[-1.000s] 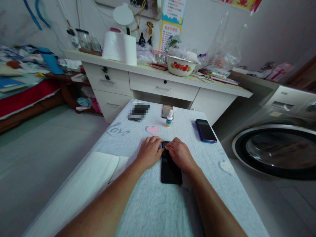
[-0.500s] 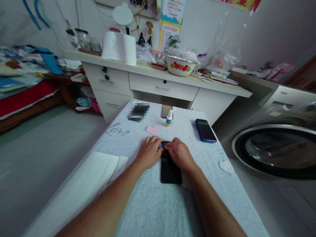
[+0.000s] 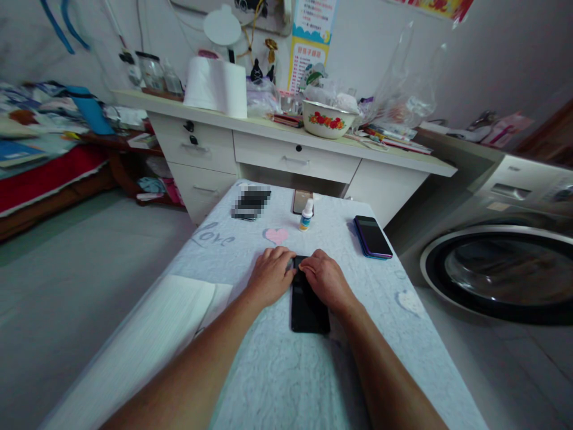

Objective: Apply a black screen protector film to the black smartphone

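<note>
A black smartphone [image 3: 310, 312] lies face up on the cloth-covered table, its long side pointing away from me. My left hand [image 3: 271, 276] steadies its upper left edge and corner, thumb against the side and fingers bent. Over the upper part of the screen, my right hand [image 3: 327, 279] is closed, its fingertips pinched together and pressed on the glass; whatever they pinch is too small to make out. Beyond the hands stands a small white spray bottle [image 3: 306, 216] with a blue and yellow label, just in front of another phone [image 3: 301, 202] lying flat.
To the right lie stacked phones [image 3: 373, 237]; a blurred-out dark item [image 3: 251, 203] is at the far left. Folded white cloth or paper [image 3: 170, 316] covers the table's left side. Behind stands a white desk [image 3: 268, 149] bearing a flowered bowl [image 3: 329, 121]; a washing machine [image 3: 501, 197] is on the right.
</note>
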`<state>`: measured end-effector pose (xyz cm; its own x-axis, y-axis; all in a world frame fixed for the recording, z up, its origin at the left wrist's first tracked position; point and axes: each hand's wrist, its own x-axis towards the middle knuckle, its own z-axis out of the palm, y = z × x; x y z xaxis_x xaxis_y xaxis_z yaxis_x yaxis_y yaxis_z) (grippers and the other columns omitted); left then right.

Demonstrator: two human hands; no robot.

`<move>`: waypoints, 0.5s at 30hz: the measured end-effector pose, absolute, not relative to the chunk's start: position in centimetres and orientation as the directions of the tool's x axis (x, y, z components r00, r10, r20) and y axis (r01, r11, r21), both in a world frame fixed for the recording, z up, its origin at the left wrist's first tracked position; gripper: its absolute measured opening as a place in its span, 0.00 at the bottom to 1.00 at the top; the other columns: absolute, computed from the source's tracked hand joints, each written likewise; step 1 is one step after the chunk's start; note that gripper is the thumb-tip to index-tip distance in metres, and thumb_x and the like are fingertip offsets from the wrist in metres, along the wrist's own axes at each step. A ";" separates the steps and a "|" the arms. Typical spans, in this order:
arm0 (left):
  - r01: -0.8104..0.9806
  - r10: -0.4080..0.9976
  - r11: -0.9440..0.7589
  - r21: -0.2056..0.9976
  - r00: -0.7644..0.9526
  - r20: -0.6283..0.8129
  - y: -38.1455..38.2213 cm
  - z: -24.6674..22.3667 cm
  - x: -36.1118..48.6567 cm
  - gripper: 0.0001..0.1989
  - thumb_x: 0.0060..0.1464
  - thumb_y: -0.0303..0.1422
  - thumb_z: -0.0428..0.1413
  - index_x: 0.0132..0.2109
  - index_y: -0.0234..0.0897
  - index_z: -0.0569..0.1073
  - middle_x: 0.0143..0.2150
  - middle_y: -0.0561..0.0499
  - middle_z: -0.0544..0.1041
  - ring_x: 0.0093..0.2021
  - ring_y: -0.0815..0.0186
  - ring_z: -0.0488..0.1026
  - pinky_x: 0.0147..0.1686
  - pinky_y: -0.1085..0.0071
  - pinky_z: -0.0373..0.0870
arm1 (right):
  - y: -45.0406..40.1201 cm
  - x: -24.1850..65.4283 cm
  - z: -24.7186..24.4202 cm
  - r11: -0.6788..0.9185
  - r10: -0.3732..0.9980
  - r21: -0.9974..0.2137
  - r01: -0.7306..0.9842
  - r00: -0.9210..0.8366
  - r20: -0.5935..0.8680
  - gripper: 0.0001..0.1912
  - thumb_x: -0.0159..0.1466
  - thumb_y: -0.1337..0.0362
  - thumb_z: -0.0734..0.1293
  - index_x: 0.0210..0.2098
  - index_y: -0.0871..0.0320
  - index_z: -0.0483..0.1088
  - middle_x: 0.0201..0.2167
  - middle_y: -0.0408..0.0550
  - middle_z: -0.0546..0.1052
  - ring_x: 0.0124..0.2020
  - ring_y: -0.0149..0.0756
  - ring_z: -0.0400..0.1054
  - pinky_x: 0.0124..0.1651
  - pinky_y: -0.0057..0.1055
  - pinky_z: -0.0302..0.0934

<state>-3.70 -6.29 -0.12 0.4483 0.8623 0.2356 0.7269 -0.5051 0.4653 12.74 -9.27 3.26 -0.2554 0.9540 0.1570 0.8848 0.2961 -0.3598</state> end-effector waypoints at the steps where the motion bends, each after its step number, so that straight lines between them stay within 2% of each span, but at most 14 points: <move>1: 0.727 0.862 -0.505 0.465 0.448 0.235 -6.3 -0.1 -3.7 0.17 0.56 0.32 0.53 0.53 0.41 0.69 0.53 0.48 0.70 0.52 0.58 0.64 0.52 0.61 0.61 | -9.3 12.7 3.2 0.296 0.954 -0.361 0.884 -0.255 0.158 0.11 0.66 0.71 0.62 0.39 0.58 0.76 0.35 0.47 0.70 0.37 0.31 0.66 0.42 0.25 0.57; 15: 0.731 0.864 -0.502 0.462 0.450 0.226 -6.2 -0.1 -3.7 0.17 0.57 0.33 0.53 0.54 0.41 0.69 0.54 0.49 0.70 0.52 0.58 0.63 0.53 0.61 0.61 | -9.1 13.0 2.7 0.321 0.945 -0.357 0.877 -0.271 0.184 0.11 0.65 0.72 0.61 0.38 0.58 0.76 0.35 0.47 0.70 0.37 0.31 0.66 0.42 0.25 0.57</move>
